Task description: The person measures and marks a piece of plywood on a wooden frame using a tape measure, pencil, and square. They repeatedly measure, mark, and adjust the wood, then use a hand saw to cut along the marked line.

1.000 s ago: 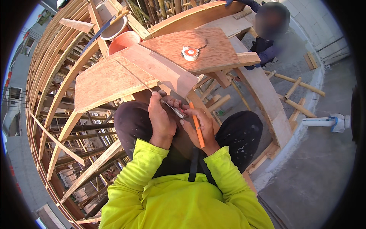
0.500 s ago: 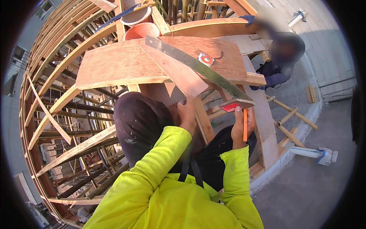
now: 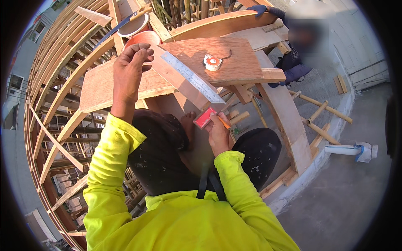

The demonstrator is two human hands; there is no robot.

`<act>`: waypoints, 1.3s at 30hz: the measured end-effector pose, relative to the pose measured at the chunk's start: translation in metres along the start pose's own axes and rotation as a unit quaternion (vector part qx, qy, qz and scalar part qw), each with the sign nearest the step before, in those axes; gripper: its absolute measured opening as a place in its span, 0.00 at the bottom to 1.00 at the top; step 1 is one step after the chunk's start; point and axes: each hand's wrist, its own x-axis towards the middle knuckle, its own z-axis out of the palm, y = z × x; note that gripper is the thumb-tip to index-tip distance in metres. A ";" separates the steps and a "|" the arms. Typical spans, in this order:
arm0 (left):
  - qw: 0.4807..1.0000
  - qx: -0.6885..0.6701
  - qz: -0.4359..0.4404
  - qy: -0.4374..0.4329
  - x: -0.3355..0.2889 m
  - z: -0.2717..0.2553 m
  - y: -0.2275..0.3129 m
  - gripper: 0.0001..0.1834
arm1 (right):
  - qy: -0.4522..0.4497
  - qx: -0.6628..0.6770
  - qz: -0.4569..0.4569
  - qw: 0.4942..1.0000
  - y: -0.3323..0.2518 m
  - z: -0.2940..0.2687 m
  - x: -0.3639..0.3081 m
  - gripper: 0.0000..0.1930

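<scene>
Since only the right hand [image 3: 220,133] grips square [image 3: 192,79] and pencil [image 3: 225,122], the blade could skew over the board [image 3: 178,80]; left hand [image 3: 132,69] hovers, loosely curled, seemingly empty.

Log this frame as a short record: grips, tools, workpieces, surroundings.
Left grip: raised, fingers curled, nothing visible in it
Right grip: holds red-handled square and orange pencil
Square's blade: angled over thin board
Under thin board: plywood panel
On panel: white-and-orange tape measure
Beyond panel: red bucket, grey bucket, handsaw
Upper right: another person's gloved hand at curved timber
</scene>
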 end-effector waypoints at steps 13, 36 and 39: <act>0.832 0.469 0.239 -0.176 0.047 -0.018 -0.167 0.23 | 0.020 -0.032 0.023 0.999 0.021 0.011 -0.003 0.09; 0.878 0.407 0.252 0.014 0.034 -0.018 -0.229 0.18 | 0.045 -0.067 0.088 0.993 0.018 0.012 -0.016 0.09; 0.890 0.388 0.238 0.033 0.032 -0.016 -0.231 0.19 | 0.048 -0.060 0.082 0.994 0.018 0.013 -0.017 0.09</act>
